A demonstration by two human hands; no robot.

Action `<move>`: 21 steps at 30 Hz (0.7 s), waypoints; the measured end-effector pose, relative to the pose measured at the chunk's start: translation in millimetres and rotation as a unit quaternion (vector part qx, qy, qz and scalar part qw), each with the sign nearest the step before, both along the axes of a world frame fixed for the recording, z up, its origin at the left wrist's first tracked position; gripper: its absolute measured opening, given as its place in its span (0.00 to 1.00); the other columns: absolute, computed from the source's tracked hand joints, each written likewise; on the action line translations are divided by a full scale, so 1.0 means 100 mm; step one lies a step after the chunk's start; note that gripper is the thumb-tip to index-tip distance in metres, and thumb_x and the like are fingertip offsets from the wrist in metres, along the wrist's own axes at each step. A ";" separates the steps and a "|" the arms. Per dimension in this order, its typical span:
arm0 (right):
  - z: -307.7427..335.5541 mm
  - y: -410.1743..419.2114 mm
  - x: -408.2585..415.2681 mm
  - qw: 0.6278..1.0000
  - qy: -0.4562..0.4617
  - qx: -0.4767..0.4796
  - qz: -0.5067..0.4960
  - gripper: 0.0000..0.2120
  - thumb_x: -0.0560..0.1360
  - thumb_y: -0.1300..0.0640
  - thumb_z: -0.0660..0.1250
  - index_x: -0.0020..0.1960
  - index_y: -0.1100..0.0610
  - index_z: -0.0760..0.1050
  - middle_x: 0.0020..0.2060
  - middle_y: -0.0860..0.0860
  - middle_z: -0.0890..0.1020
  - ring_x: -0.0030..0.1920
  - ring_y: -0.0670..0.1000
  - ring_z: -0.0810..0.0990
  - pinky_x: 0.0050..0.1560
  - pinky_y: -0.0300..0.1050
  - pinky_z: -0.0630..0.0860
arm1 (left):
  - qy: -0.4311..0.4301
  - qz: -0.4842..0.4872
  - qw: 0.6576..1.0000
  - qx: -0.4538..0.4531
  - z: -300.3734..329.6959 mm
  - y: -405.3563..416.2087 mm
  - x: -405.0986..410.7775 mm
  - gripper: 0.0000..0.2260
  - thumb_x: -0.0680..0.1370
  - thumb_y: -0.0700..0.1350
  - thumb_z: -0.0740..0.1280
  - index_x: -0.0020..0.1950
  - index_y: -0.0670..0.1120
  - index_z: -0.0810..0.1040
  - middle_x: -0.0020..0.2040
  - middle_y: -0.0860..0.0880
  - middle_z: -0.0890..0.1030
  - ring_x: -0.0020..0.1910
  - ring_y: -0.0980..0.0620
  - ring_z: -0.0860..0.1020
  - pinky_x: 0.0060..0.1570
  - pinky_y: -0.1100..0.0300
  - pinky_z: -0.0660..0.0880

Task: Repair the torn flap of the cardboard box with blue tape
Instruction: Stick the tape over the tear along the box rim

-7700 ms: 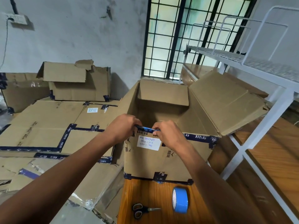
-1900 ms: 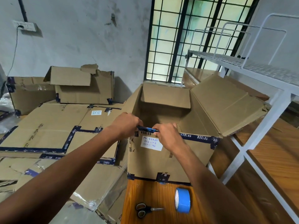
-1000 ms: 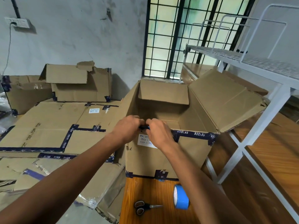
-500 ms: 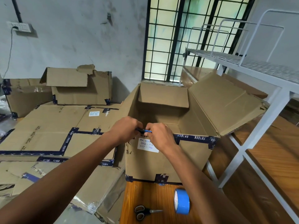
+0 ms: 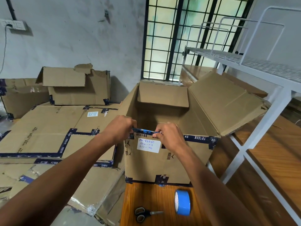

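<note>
Your left hand and right hand pinch the two ends of a short strip of blue tape along the near top edge of the open cardboard box at mid-frame. Below it on the wooden table stand the tape roll and scissors.

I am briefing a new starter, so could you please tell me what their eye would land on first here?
First, the two hands at the near rim of the open cardboard box: the left hand and right hand pinch a strip of blue tape along that edge. Next, the bright blue tape roll stands on edge on the wooden table in front of the box, scissors lying beside it.
</note>
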State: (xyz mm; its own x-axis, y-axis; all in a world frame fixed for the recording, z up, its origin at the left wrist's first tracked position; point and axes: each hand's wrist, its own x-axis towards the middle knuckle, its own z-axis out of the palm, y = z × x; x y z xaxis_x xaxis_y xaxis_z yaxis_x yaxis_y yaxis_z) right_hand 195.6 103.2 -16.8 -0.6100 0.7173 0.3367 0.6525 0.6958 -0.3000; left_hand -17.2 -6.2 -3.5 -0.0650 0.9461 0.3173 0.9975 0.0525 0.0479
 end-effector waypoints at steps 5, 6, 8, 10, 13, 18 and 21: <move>-0.06 0.03 0.08 1.000 0.012 0.001 0.007 0.13 0.76 0.40 0.75 0.55 0.46 0.86 0.42 0.46 0.86 0.49 0.50 0.83 0.55 0.48 0.79 | -0.012 0.023 0.999 -0.028 -0.02 0.03 0.01 0.08 0.83 0.47 0.71 0.61 0.52 0.84 0.54 0.51 0.84 0.53 0.52 0.80 0.52 0.55 0.80; -0.08 0.03 0.11 1.000 0.004 0.007 0.007 0.17 0.75 0.38 0.75 0.59 0.46 0.85 0.47 0.46 0.86 0.53 0.50 0.83 0.60 0.51 0.78 | -0.025 0.023 0.998 -0.045 0.02 0.02 0.01 0.09 0.84 0.50 0.69 0.63 0.53 0.84 0.56 0.52 0.85 0.57 0.50 0.80 0.56 0.53 0.78; -0.17 0.02 0.20 0.999 -0.027 0.042 -0.012 0.30 0.74 0.32 0.73 0.69 0.46 0.78 0.62 0.46 0.83 0.66 0.51 0.78 0.73 0.55 0.70 | -0.021 0.040 0.996 -0.078 0.09 0.01 0.04 0.16 0.86 0.59 0.61 0.68 0.55 0.80 0.63 0.51 0.84 0.72 0.45 0.74 0.70 0.42 0.69; -0.29 0.02 0.30 0.994 -0.056 0.071 -0.064 0.43 0.73 0.26 0.68 0.79 0.50 0.66 0.76 0.49 0.73 0.78 0.53 0.69 0.81 0.57 0.58 | 0.015 0.074 0.992 -0.104 0.10 0.03 0.05 0.23 0.87 0.65 0.52 0.72 0.55 0.76 0.67 0.49 0.83 0.80 0.42 0.67 0.78 0.33 0.55; -0.52 -0.01 0.45 0.983 -0.075 0.124 -0.113 0.51 0.73 0.25 0.66 0.84 0.54 0.56 0.84 0.54 0.60 0.85 0.57 0.56 0.84 0.61 0.50 | 0.042 0.100 0.983 -0.147 0.03 0.14 0.06 0.33 0.83 0.71 0.40 0.60 0.53 0.78 0.57 0.49 0.86 0.75 0.44 0.74 0.79 0.27 0.43; -0.69 -0.03 0.56 0.976 -0.088 0.160 -0.117 0.49 0.75 0.26 0.64 0.85 0.54 0.56 0.85 0.55 0.58 0.85 0.59 0.53 0.84 0.64 0.51 | 0.005 0.140 0.970 -0.201 0.12 0.45 0.18 0.34 0.85 0.70 0.41 0.51 0.50 0.80 0.55 0.47 0.85 0.71 0.43 0.78 0.77 0.25 0.38; -0.71 -0.02 0.56 0.976 -0.082 0.164 -0.120 0.49 0.75 0.27 0.65 0.84 0.54 0.56 0.85 0.55 0.59 0.85 0.59 0.55 0.83 0.65 0.52 | -0.013 0.162 0.965 -0.207 0.16 0.54 0.20 0.30 0.86 0.69 0.48 0.65 0.48 0.77 0.63 0.45 0.84 0.73 0.41 0.77 0.78 0.25 0.39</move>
